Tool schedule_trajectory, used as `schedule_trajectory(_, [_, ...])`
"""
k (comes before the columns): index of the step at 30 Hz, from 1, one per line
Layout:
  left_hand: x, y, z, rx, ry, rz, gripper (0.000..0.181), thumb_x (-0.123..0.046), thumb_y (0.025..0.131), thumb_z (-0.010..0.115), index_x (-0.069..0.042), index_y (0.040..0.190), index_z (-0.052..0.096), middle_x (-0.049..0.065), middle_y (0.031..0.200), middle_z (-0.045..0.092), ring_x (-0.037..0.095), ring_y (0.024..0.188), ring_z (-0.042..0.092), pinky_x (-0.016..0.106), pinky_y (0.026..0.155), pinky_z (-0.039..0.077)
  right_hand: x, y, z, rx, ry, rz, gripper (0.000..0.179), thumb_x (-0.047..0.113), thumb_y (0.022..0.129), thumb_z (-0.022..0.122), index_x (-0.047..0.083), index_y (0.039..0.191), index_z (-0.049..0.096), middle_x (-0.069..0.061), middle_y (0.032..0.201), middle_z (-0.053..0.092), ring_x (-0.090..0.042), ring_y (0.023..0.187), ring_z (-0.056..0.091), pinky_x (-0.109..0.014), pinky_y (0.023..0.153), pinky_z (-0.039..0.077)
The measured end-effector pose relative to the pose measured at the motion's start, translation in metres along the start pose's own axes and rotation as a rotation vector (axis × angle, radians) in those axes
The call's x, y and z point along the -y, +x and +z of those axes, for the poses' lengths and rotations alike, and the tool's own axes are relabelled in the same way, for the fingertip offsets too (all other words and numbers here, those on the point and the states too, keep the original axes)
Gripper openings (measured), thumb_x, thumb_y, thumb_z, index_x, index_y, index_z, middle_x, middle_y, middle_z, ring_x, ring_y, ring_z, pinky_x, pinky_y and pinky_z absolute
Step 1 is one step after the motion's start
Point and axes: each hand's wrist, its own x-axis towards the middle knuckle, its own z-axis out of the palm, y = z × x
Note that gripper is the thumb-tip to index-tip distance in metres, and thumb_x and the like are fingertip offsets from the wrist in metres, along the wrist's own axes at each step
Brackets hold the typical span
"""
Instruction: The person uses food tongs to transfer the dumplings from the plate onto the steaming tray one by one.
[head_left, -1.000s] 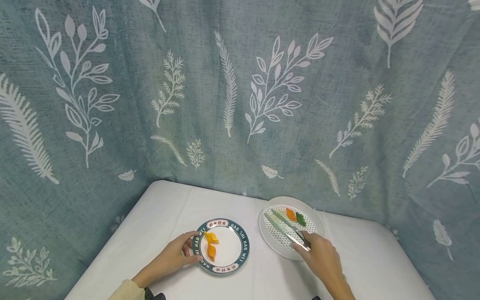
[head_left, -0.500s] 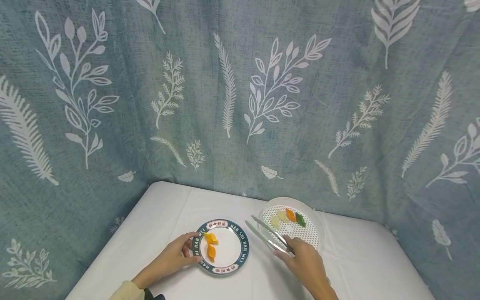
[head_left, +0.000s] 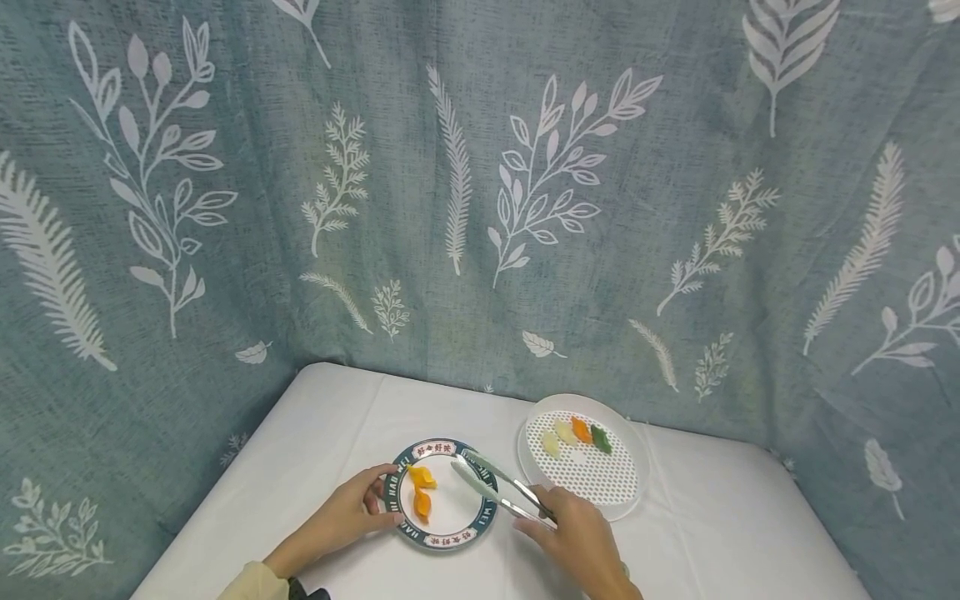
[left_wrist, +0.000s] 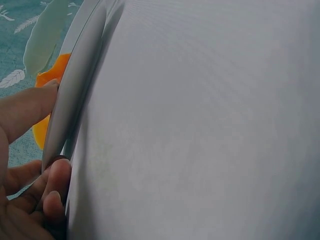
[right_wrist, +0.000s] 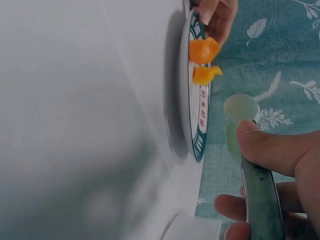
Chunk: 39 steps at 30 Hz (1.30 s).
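**Tongs (head_left: 501, 500) poised above the plate (head_left: 456, 510), tips parted**

The tongs hang over the plate's right rim, left of the middle of the bench (head_left: 322, 425), with nothing between their tips. They look light and springy, with metal arms and pale green, probably softer ends; the grip belongs partway along both arms, where a light squeeze should bring the tips together. The right hand (head_left: 576, 533) has it there: thumb on one arm, fingers curled round the other side.

The plate looks stiff, smooth and probably breakable, best held at the rim. The left hand (head_left: 358, 505) pinches its left rim, thumb above and fingers tucked beneath. Near that thumb lie a yellow piece (head_left: 423, 477) and an orange piece (head_left: 422, 505); both look light, their waists the likely place to hold.

Further out, toward the bench's far edge, sits a white round tray (head_left: 592, 483) bearing two pale pieces (head_left: 551, 444), another orange one (head_left: 581, 430) and a green piece (head_left: 601, 439). Beyond that edge hangs a leaf-patterned curtain (head_left: 420, 208).
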Motion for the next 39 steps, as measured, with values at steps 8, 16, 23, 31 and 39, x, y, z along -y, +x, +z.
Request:
schedule_trajectory(8, [0.001,0.0,0.0,0.007,-0.009,-0.007,0.085,-0.041,0.077,0.09,-0.01,0.147,0.053,-0.002,0.1,0.057,0.014,0.078,0.053,0.027,0.064,0.045,0.014,-0.003,0.011,0.02,0.037,-0.066,0.048,0.046,0.079,0.086,0.018,0.117,0.078,0.015,0.071,0.049,-0.001,0.064,0.04,-0.023,0.055,0.036])
schedule_trajectory(16, [0.002,0.001,0.001,0.004,-0.011,-0.007,0.085,-0.041,0.077,0.09,-0.01,0.147,0.053,-0.001,0.1,0.057,0.015,0.079,0.053,0.027,0.065,0.045,0.024,0.001,0.021,0.077,0.036,-0.079,0.049,0.047,0.081,0.084,0.017,0.119,0.077,0.018,0.075,0.052,-0.002,0.066,0.043,-0.025,0.059,0.04])
schedule_trajectory(23, [0.002,0.002,0.004,-0.007,-0.001,-0.026,0.086,-0.042,0.077,0.09,-0.012,0.148,0.052,-0.002,0.099,0.056,0.014,0.078,0.053,0.027,0.063,0.046,0.03,0.002,0.03,0.02,0.0,-0.123,0.047,0.043,0.08,0.085,0.015,0.118,0.078,0.015,0.073,0.051,-0.003,0.062,0.04,-0.025,0.056,0.036])
schedule_trajectory(31, [0.0,0.001,0.003,-0.011,0.009,-0.021,0.085,-0.042,0.077,0.09,-0.012,0.148,0.053,-0.003,0.099,0.057,0.013,0.077,0.053,0.026,0.063,0.045,0.033,0.008,0.034,0.046,-0.021,-0.121,0.052,0.049,0.081,0.082,0.016,0.12,0.077,0.014,0.072,0.049,-0.004,0.06,0.039,-0.024,0.055,0.034])
schedule_trajectory(39, [0.0,0.001,0.002,-0.004,-0.01,-0.03,0.085,-0.041,0.077,0.09,-0.012,0.148,0.052,-0.002,0.1,0.057,0.014,0.078,0.053,0.027,0.063,0.045,0.033,0.017,0.037,0.062,-0.072,-0.126,0.053,0.051,0.078,0.084,0.017,0.118,0.078,0.014,0.074,0.052,-0.004,0.061,0.041,-0.025,0.054,0.035])
